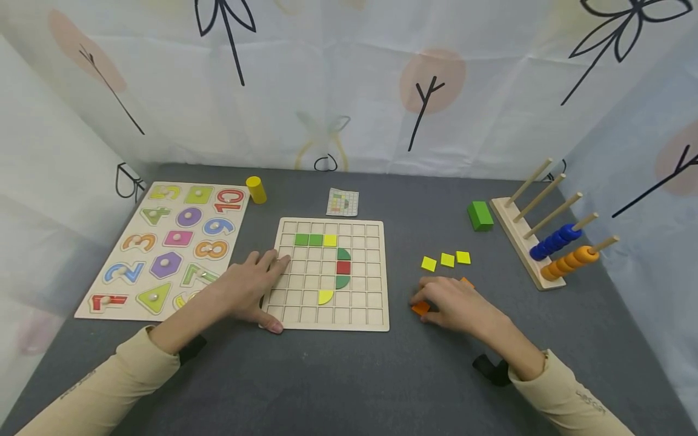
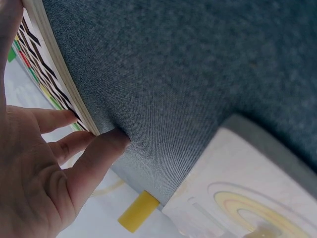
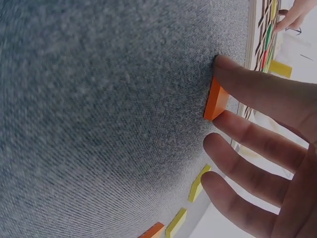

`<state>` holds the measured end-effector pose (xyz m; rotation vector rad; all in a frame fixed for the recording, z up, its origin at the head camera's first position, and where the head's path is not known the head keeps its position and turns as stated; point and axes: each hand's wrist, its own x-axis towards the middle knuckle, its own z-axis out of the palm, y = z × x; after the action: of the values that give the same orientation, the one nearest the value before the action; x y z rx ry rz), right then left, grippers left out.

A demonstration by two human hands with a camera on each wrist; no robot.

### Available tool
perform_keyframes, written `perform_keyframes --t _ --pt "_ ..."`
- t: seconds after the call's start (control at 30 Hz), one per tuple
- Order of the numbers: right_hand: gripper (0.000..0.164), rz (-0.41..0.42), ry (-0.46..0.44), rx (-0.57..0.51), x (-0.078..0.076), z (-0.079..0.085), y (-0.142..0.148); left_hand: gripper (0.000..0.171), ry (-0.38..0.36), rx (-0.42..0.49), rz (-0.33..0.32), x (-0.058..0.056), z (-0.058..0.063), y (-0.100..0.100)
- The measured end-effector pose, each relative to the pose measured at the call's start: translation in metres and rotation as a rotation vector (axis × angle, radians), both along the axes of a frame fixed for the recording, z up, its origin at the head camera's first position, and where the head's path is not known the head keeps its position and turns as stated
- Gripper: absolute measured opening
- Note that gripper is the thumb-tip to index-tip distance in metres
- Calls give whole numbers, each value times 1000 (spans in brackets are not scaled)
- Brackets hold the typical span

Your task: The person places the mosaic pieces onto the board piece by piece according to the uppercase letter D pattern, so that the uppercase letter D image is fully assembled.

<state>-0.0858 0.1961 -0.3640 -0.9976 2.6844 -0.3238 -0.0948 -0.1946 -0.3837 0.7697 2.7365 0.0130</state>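
Observation:
My left hand [image 1: 248, 287] rests on the left edge of a wooden grid board [image 1: 360, 315], fingers spread over the rim and thumb near its lower left corner. On the grid lie green, yellow and red square tiles and rounded green and yellow pieces. To the board's right, my right hand [image 1: 455, 306] pinches an orange tile [image 3: 216, 100] between thumb and index finger, low at the tabletop. Beyond that hand several yellow tiles [image 1: 428, 264] lie in a row. A second orange tile [image 1: 467, 283] is partly hidden behind the hand.
A small pattern card [image 1: 342, 202] lies behind the board. At left is a number-and-shape puzzle [image 1: 136, 242], with a yellow cylinder [image 1: 256, 189] at its far corner. A green block [image 1: 480, 216] and a peg stacker [image 1: 520, 242] with blue and orange beads stand at right.

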Motion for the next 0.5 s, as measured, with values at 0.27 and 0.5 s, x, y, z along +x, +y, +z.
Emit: perform_keyframes --t 0.27,0.5 --pt "20 19 47 -41 -2 -5 -1 133 -13 -3 9 0 1 0" --pt "16 -11 94 -80 -2 -12 -8 133 -9 -11 8 0 1 1"
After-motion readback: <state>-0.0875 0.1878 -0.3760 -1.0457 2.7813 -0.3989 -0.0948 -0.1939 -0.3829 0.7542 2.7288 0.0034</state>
